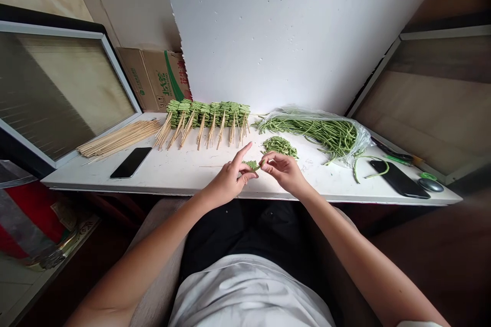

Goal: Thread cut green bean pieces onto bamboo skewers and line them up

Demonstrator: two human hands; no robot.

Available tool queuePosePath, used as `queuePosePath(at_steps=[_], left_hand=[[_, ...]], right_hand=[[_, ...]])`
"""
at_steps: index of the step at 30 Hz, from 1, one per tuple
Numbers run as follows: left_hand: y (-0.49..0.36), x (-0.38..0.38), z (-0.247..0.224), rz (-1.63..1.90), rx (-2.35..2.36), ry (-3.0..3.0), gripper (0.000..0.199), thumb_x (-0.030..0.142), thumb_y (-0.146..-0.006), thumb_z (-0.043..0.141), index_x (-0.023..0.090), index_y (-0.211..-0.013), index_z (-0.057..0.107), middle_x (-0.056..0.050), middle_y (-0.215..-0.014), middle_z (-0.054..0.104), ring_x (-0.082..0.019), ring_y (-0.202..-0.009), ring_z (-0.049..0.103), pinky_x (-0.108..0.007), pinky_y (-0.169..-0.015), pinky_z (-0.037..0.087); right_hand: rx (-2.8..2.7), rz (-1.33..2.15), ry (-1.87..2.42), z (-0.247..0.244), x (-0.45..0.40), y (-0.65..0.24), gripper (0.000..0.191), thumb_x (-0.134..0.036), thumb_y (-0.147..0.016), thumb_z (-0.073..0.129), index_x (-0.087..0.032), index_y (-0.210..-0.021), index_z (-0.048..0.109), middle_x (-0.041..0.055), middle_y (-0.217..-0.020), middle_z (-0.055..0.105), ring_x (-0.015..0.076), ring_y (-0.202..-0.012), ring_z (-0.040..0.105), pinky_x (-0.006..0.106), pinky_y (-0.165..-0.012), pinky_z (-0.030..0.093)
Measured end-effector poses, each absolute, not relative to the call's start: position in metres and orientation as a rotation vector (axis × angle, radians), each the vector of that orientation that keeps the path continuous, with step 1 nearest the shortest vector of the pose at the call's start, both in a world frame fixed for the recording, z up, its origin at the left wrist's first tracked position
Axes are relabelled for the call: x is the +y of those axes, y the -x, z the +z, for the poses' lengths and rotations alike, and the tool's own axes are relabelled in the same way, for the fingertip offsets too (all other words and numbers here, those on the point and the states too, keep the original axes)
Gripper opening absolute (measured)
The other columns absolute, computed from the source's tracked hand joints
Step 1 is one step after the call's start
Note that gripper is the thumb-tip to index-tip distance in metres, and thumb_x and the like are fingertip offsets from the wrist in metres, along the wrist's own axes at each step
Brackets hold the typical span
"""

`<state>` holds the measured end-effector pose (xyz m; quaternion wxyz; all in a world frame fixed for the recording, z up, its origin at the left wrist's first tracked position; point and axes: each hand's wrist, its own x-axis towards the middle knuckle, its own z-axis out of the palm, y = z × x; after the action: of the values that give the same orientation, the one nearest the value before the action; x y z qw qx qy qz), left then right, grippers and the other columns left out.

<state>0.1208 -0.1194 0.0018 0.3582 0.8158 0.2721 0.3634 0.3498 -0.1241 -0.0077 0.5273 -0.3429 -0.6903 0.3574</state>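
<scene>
Head view: short green bean pieces point(252, 164), bunched, pinched by right hand point(282, 171)

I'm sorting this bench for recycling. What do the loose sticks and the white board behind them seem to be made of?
The loose skewers look like unpainted bamboo or light wood: pale straw colour, matte, fibrous-looking. The white board looks like expanded polystyrene foam: matte, with a ragged, crumbled edge and small pits.
</scene>
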Motion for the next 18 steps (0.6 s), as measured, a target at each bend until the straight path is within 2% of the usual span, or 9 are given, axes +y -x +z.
queuePosePath(at_steps=[4,6,9,12,15,16,18], left_hand=[[-0.120,-0.118,0.003,1.039,0.788,-2.074,0.052,0.031,-0.103,0.064,0.020,-0.153,0.051,-0.005,-0.097,0.081,-0.016,-0.070,0.069,-0.031,-0.079,0.055],[-0.120,-0.118,0.003,1.056,0.787,-2.065,0.046,0.032,-0.102,0.065,0.020,-0.146,0.057,-0.005,-0.096,0.082,-0.015,-0.066,0.068,-0.030,-0.077,0.055],[-0.122,-0.120,0.002,1.043,0.768,-2.066,0.047,0.032,-0.101,0.066,0.021,-0.146,0.057,-0.004,-0.095,0.082,-0.014,-0.061,0.066,-0.030,-0.077,0.055],[-0.123,-0.121,0.001,1.053,0.785,-2.105,0.041,0.032,-0.101,0.067,0.020,-0.140,0.064,-0.005,-0.093,0.082,-0.016,-0.065,0.067,-0.031,-0.081,0.054],[-0.125,-0.119,0.000,1.092,0.805,-2.207,0.017,0.032,-0.099,0.070,0.020,-0.108,0.078,-0.004,-0.086,0.081,-0.019,-0.073,0.069,-0.034,-0.088,0.051],[-0.125,-0.118,-0.001,1.100,0.801,-2.245,0.014,0.031,-0.098,0.071,0.021,-0.096,0.079,-0.004,-0.082,0.080,-0.019,-0.073,0.069,-0.035,-0.089,0.050],[-0.125,-0.116,-0.002,1.095,0.783,-2.309,0.019,0.027,-0.097,0.071,0.020,-0.080,0.077,-0.001,-0.077,0.078,-0.018,-0.070,0.066,-0.035,-0.091,0.046]], right_hand=[[-1.555,0.887,0.808,-0.008,-0.123,-0.349,0.027,-0.049,-0.086,0.087,-0.024,-0.092,0.077,0.0051,-0.093,0.071,0.0203,-0.086,0.066,0.035,-0.078,0.054],[-1.577,0.903,0.814,-0.010,-0.124,-0.347,0.029,-0.049,-0.084,0.088,-0.025,-0.095,0.078,0.0059,-0.096,0.072,0.0209,-0.087,0.066,0.035,-0.077,0.055],[-1.604,0.893,0.806,-0.013,-0.124,-0.343,0.028,-0.049,-0.084,0.088,-0.025,-0.096,0.079,0.0066,-0.098,0.072,0.0215,-0.088,0.065,0.036,-0.076,0.054],[-1.607,0.847,0.806,-0.015,-0.125,-0.340,0.027,-0.050,-0.085,0.087,-0.024,-0.093,0.079,0.0065,-0.095,0.071,0.0217,-0.087,0.065,0.036,-0.076,0.053],[-1.650,0.780,0.819,-0.016,-0.126,-0.338,0.030,-0.054,-0.087,0.084,-0.024,-0.089,0.078,0.0066,-0.090,0.070,0.0222,-0.085,0.063,0.036,-0.076,0.051],[-1.670,0.758,0.815,-0.016,-0.127,-0.337,0.032,-0.055,-0.088,0.082,-0.024,-0.087,0.077,0.0067,-0.089,0.069,0.0224,-0.085,0.062,0.037,-0.076,0.050],[-1.708,0.737,0.798,-0.017,-0.129,-0.335,0.034,-0.057,-0.091,0.079,-0.024,-0.083,0.076,0.0071,-0.088,0.068,0.0230,-0.086,0.061,0.037,-0.078,0.049]])
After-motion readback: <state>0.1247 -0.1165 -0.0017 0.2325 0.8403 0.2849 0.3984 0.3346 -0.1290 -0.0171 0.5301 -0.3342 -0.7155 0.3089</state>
